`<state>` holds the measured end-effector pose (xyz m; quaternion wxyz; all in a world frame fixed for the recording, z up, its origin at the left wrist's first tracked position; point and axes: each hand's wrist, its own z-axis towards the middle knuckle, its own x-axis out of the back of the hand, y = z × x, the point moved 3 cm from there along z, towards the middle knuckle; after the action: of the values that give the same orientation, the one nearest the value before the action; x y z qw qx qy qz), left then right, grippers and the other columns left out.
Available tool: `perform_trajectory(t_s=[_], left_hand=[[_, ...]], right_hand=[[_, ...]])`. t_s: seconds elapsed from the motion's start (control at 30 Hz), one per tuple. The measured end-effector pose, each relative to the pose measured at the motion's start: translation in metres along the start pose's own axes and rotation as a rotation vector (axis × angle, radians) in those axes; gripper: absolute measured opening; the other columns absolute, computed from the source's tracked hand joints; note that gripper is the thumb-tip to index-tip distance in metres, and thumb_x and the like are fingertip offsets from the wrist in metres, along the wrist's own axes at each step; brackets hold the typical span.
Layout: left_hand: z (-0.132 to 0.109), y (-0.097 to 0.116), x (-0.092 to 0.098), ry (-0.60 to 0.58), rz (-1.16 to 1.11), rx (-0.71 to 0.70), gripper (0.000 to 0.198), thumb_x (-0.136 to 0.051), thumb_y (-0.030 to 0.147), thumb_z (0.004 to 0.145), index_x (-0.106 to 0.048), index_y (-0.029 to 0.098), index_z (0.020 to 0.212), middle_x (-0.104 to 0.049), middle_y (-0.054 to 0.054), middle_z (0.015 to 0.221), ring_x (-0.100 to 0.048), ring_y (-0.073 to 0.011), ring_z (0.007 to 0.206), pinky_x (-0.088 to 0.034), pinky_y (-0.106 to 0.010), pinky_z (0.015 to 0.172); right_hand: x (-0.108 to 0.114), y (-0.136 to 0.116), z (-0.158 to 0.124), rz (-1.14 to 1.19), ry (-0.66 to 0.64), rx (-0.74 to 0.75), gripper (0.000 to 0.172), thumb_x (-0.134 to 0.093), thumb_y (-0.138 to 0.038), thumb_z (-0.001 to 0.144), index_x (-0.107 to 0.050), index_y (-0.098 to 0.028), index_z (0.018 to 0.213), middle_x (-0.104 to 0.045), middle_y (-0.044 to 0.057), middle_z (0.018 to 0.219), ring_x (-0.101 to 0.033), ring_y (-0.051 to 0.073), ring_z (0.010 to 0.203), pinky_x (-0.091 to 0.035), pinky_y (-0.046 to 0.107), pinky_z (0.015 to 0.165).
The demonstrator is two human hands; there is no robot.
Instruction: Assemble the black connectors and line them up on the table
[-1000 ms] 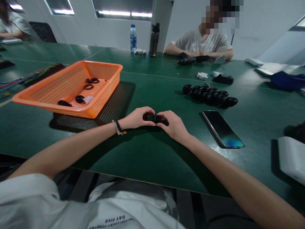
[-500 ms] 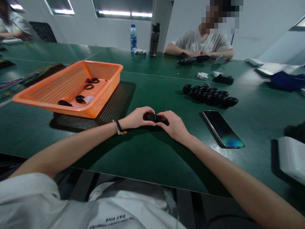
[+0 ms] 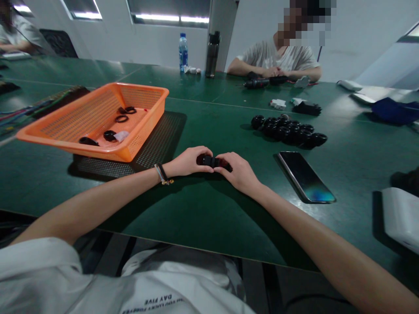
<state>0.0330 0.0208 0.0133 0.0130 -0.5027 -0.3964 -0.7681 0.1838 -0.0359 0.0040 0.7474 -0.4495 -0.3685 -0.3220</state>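
Note:
Between my two hands is a small black cylindrical part (image 3: 209, 161), its ends hidden by my fingers. My left hand (image 3: 191, 161) curls around its left end, thumb below and fingers above. From the other side my right hand (image 3: 237, 171) grips the right end the same way, and the fingertips of both hands nearly meet. Whether it is one piece or two joined pieces I cannot tell. Right of my hands, several glossy black rounded parts (image 3: 288, 130) stand grouped in rows on the green table (image 3: 209, 213).
An orange perforated basket (image 3: 149, 117) with a few black rings and pieces is at left. A phone (image 3: 306, 176) and a white box (image 3: 401, 213) lie at right. Farther back are a water bottle (image 3: 183, 52), a dark bottle (image 3: 212, 54), a black tool (image 3: 257, 83) and a seated person (image 3: 278, 56).
My hands and the black part show almost no movement. Across the table, the person's hands and arms have shifted slightly.

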Motion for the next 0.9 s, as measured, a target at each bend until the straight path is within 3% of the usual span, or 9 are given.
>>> perform_trajectory(t_s=[0.9], left_hand=[[-0.0005,0.0004,-0.0011,0.020,-0.003,-0.029,0.037,-0.069,0.036,0.069,-0.056,0.014,0.095,-0.061,-0.004,0.092,-0.056,-0.0166,0.082,-0.042,-0.027,0.072]], right_hand=[[0.0000,-0.0033,0.0019,-0.064,-0.090,-0.047,0.019,-0.049,-0.028,0.086,-0.062,-0.015,0.092,-0.057,0.005,0.073,-0.050,0.016,0.067,-0.037,0.027,0.058]])
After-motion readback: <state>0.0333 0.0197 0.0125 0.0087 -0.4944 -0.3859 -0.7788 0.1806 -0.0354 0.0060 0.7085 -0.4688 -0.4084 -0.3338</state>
